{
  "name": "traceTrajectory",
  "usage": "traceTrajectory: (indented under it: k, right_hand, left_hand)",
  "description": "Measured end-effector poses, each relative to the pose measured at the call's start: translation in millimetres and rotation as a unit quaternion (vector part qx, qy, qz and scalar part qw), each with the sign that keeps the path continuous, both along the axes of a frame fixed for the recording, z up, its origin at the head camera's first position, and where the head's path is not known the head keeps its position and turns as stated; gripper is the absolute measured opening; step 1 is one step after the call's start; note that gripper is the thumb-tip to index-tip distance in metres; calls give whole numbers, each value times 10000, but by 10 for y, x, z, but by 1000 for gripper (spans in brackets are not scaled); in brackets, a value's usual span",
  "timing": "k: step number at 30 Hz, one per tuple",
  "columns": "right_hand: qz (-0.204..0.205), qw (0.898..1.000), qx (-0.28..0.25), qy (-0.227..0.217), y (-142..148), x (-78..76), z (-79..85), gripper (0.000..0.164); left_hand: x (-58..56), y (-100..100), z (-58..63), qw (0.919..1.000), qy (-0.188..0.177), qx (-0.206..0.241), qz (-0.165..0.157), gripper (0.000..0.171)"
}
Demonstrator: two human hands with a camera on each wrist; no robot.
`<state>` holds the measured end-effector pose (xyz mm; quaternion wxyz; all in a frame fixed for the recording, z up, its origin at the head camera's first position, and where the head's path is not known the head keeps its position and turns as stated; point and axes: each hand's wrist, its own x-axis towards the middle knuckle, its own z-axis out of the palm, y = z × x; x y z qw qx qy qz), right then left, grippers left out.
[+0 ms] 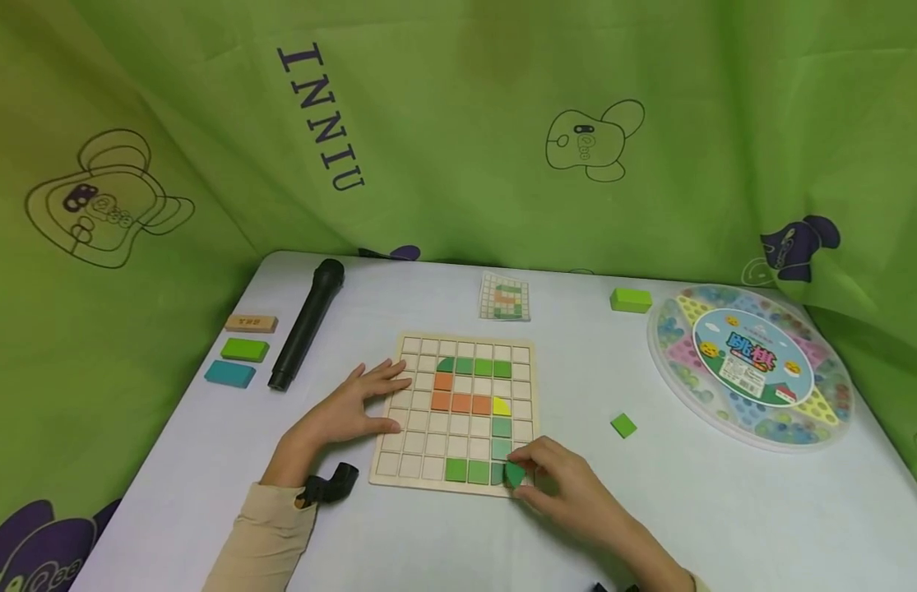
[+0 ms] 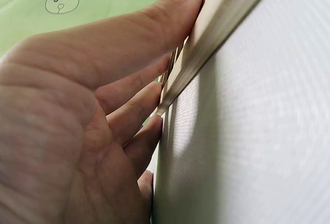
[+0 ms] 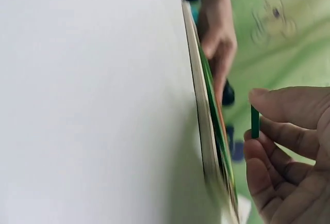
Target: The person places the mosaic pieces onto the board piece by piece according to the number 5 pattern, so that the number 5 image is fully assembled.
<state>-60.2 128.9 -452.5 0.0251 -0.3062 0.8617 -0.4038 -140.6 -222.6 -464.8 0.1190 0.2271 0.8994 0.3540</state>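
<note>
A wooden grid board [image 1: 409, 466] lies on the white table, with green, orange and yellow tiles in some squares. My left hand [image 1: 350, 407] rests along its left side, fingers extended; in the left wrist view, thumb and fingertips touch the board's edge [image 2: 180, 74]. Over the lower right corner, my right hand [image 1: 576, 489] pinches a dark green tile [image 1: 513, 474] with a curved side. The right wrist view shows this tile edge-on between thumb and fingers, apart from the board. It partly covers a green tile in the bottom row.
Behind the board lies a pattern card [image 1: 505, 308]. A loose green square tile [image 1: 623, 425] and a green block [image 1: 631, 300] lie to the right, near a round Chinese checkers case [image 1: 680, 386]. At left are a black microphone [image 1: 306, 325] and three blocks [image 1: 245, 350].
</note>
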Motion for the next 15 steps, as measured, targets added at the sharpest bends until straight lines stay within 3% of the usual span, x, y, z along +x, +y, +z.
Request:
traceTrajectory:
  k: [6,15]
  right_hand:
    - [573,9977,144,-329,-425,-47,71,29]
    - [747,9943,467,-596,-810,-162,34,27]
  left_hand:
    - [9,-10,-10,10000,-3,-34,18,74]
    - [12,-13,25,10000,-57,-76,19,73]
